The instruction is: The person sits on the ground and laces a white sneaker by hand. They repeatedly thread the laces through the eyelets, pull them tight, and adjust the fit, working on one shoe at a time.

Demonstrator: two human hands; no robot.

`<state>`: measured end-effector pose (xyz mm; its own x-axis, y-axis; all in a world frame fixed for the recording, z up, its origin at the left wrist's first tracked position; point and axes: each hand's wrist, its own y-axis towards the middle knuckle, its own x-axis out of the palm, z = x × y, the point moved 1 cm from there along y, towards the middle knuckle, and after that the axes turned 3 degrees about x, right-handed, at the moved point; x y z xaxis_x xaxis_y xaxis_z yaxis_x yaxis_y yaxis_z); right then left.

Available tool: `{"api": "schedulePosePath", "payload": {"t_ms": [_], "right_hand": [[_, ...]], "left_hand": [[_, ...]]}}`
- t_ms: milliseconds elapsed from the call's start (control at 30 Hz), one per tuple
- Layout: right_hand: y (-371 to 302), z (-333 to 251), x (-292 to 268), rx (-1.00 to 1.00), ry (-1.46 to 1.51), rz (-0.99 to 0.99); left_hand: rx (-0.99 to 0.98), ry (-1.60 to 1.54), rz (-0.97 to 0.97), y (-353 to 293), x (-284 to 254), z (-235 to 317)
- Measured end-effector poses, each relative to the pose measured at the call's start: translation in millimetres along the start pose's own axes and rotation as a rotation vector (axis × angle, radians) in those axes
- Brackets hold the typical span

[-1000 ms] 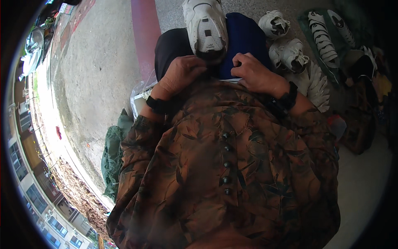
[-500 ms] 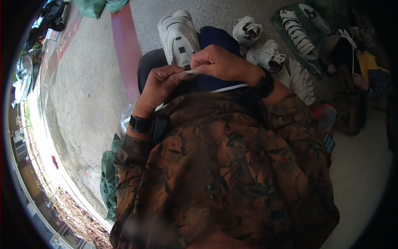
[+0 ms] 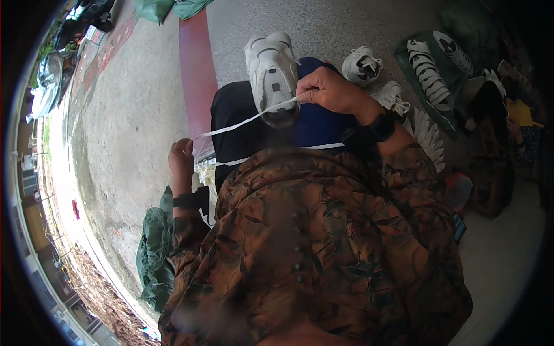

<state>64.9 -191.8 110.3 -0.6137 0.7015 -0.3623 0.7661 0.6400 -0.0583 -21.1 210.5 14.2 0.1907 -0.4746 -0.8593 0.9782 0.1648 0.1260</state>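
A white shoelace point(image 3: 239, 124) stretches across my lap between my two hands. My right hand point(image 3: 330, 92) pinches one part of it above my right thigh. Out to the left, beside my knee, my left hand point(image 3: 181, 154) has its fingers closed on the lace's other part. Behind the lace a white sneaker point(image 3: 273, 78) rests on my lap with its sole side partly in view, toe pointing away. Another white strand point(image 3: 323, 146) lies across my lap close to my shirt.
To the right stand white laced sneakers point(image 3: 362, 65). Several striped white shoe pieces point(image 3: 430, 75) lie on a dark green sack point(image 3: 413, 63). A person in yellow point(image 3: 519, 112) sits at far right. Green bags point(image 3: 154, 259) lie at my left, clear plastic point(image 3: 203, 144) by my knee.
My hands were together in front of the sneaker. My left hand has since drawn out to the left and my right a little to the right, pulling the shoelace into a long span.
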Motion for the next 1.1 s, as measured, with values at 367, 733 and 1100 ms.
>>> {"api": "schedulePosePath", "payload": {"t_ms": [367, 733, 1100], "right_hand": [[29.1, -4.4, 10.5, -0.002, 0.036, -0.052], [48.5, 19.9, 24.7, 0.016, -0.044, -0.030], [66.6, 42.3, 8.3, 0.065, -0.269, 0.224]], "left_hand": [[0.295, -0.838, -0.444, 35.2, 12.4, 184.0], [0.471, -0.287, 0.003, 46.6, 19.3, 138.1], [0.330, -0.746, -0.465, 87.8, 64.1, 182.5]]}}
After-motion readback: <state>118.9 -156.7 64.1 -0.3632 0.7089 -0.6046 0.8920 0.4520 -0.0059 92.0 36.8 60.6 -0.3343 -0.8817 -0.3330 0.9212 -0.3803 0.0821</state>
